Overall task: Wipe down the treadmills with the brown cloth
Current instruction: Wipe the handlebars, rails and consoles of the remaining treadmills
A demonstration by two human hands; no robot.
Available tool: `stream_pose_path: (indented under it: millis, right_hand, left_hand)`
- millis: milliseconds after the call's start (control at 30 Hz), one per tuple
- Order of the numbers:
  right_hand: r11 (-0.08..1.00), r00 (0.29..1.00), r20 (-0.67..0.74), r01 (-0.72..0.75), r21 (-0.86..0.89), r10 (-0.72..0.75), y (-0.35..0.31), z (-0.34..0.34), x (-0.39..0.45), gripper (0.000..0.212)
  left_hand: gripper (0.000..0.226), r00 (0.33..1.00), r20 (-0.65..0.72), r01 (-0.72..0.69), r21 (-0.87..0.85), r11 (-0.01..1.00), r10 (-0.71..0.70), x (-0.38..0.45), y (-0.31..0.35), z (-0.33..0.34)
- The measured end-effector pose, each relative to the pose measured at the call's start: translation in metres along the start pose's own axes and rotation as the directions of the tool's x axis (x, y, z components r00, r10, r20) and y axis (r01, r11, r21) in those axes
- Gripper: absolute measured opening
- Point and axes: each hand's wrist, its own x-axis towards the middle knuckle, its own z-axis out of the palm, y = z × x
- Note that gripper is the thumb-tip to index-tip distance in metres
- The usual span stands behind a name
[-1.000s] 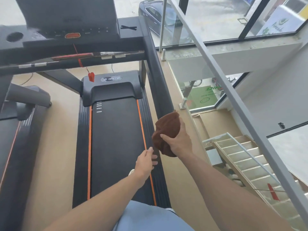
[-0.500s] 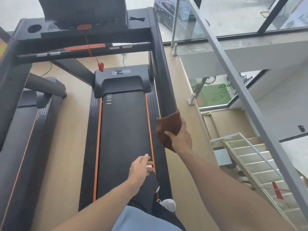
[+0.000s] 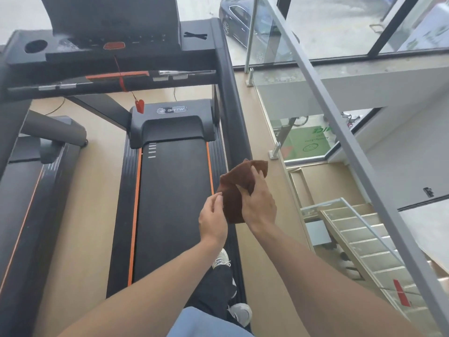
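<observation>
Gripping the soft, limp brown terry cloth (image 3: 234,195) at centre frame, the right hand (image 3: 258,203) pinches its upper fold; the left hand (image 3: 213,218) fingers its edge, seemingly ready for bunching.

We stand on the black orange-striped treadmill (image 3: 170,190); its console (image 3: 109,40) ahead. A second black treadmill (image 3: 29,190) lies left. Right, a glass railing (image 3: 279,117), a pale staircase (image 3: 364,239) below. Brown cloth (image 3: 233,198) between both hands, over the right rail.
</observation>
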Motion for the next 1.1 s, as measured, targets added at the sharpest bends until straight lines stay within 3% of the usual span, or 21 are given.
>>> stream_pose_path:
  millis: [200, 400, 467, 567, 700, 800, 900, 1000, 1033, 1100]
  right_hand:
    - [0.987, 0.979, 0.163, -0.102, -0.127, 0.122, -0.038, 0.013, 0.082, 0.090]
    - [0.947, 0.982, 0.105, -0.121, -0.297, 0.158, -0.079, 0.033, 0.155, 0.094]
    - [0.944, 0.982, 0.105, -0.118, -0.307, 0.157, -0.093, 0.038, 0.186, 0.095]
    - [0.944, 0.976, 0.123, -0.136, -0.302, 0.180, -0.111, 0.044, 0.232, 0.097]
    - [0.955, 0.984, 0.074, -0.135, -0.263, 0.159, -0.129, 0.052, 0.273, 0.090]
    - [0.957, 0.993, -0.001, -0.111, -0.267, 0.115, -0.141, 0.061, 0.299, 0.078]
    - [0.968, 0.996, -0.041, -0.086, -0.234, 0.078, -0.158, 0.067, 0.336, 0.071]
    - [0.971, 0.998, -0.045, -0.049, -0.236, 0.040, -0.178, 0.074, 0.379, 0.068]
    - [0.967, 0.999, -0.041, -0.037, -0.252, 0.027, -0.185, 0.077, 0.392, 0.068]
    - [0.962, 1.000, -0.025, -0.009, -0.273, 0.002, -0.197, 0.083, 0.418, 0.068]
  left_hand:
    - [0.055, 0.998, 0.057, 0.043, -0.103, 0.994, -0.037, 0.041, 0.039, 0.026]
    - [0.048, 0.992, 0.094, 0.104, -0.201, 0.974, -0.086, 0.103, 0.076, 0.042]
    - [0.046, 0.988, 0.121, 0.120, -0.256, 0.959, -0.091, 0.130, 0.091, 0.048]
    - [0.064, 0.980, 0.173, 0.146, -0.259, 0.955, -0.103, 0.170, 0.113, 0.054]
    - [0.053, 0.966, 0.239, 0.153, -0.208, 0.966, -0.101, 0.220, 0.154, 0.054]
    - [0.044, 0.977, 0.215, 0.038, -0.119, 0.992, -0.011, 0.252, 0.187, 0.049]
    - [0.033, 0.971, 0.078, -0.230, 0.085, 0.969, 0.224, 0.277, 0.214, 0.043]
    - [0.040, 0.835, 0.038, -0.525, 0.358, 0.772, 0.549, 0.318, 0.237, 0.037]
    - [0.044, 0.802, 0.084, -0.565, 0.427, 0.706, 0.591, 0.339, 0.246, 0.036]
    - [0.045, 0.821, 0.185, -0.545, 0.532, 0.648, 0.539, 0.375, 0.266, 0.033]
